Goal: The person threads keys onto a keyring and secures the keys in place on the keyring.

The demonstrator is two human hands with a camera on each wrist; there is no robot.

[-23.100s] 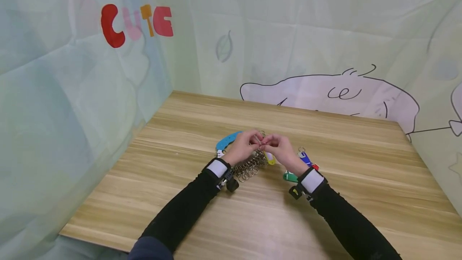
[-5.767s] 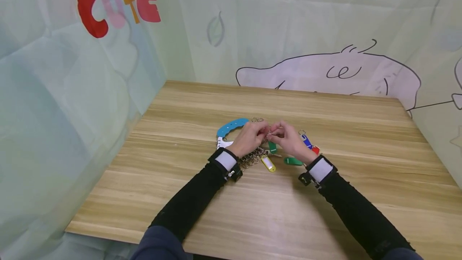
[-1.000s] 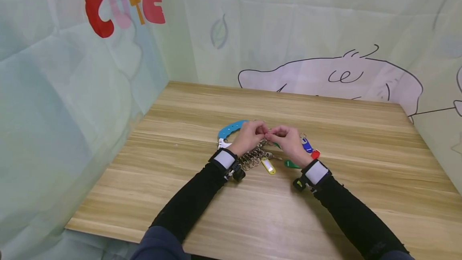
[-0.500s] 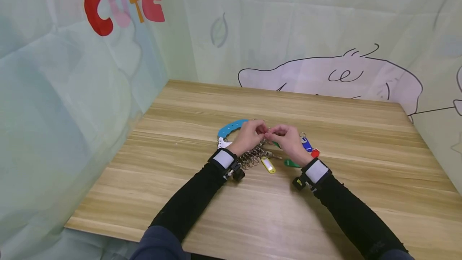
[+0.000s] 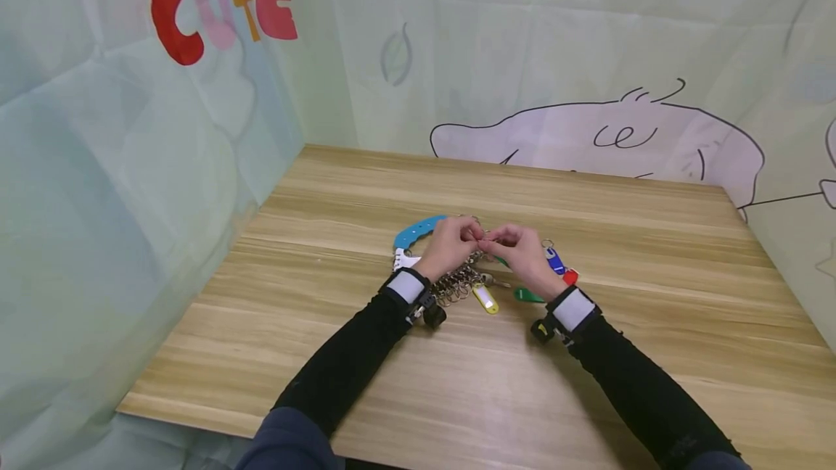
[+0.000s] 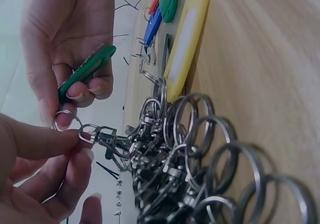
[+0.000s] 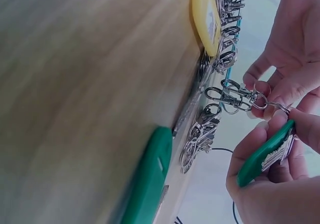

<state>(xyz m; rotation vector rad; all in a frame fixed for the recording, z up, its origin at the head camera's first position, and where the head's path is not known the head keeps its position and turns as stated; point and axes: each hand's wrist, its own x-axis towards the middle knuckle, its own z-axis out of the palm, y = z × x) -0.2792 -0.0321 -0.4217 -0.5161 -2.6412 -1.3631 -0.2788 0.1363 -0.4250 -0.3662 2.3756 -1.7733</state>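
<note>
My left hand [image 5: 449, 245] pinches the small end ring of a metal swivel clasp [image 6: 105, 136], one of a row of such clasps with split rings [image 6: 240, 169]. Facing it, my right hand [image 5: 522, 256] holds a green key tag [image 6: 87, 74] with a key [image 7: 280, 151] alongside. The tag's split ring [image 6: 66, 118] is between the fingertips of both hands and meets the clasp's ring; fingers partly hide whether it is threaded through. On the table in front of the clasps lies a yellow key tag [image 5: 485, 299] with a key.
A curved blue strip with holes [image 5: 418, 231] and a white piece [image 5: 405, 260] lie left of my left hand. Right of the right hand are a blue key tag [image 5: 555, 261], a red tag [image 5: 571, 278] and another green tag [image 5: 527, 296]. All rest on the wooden table [image 5: 261, 325].
Since the earliest frame, the yellow tag has come to lie in front of the clasps. The green tag hung below my fingers several seconds ago; now it is tilted in my right hand. Lately the hands barely move.
</note>
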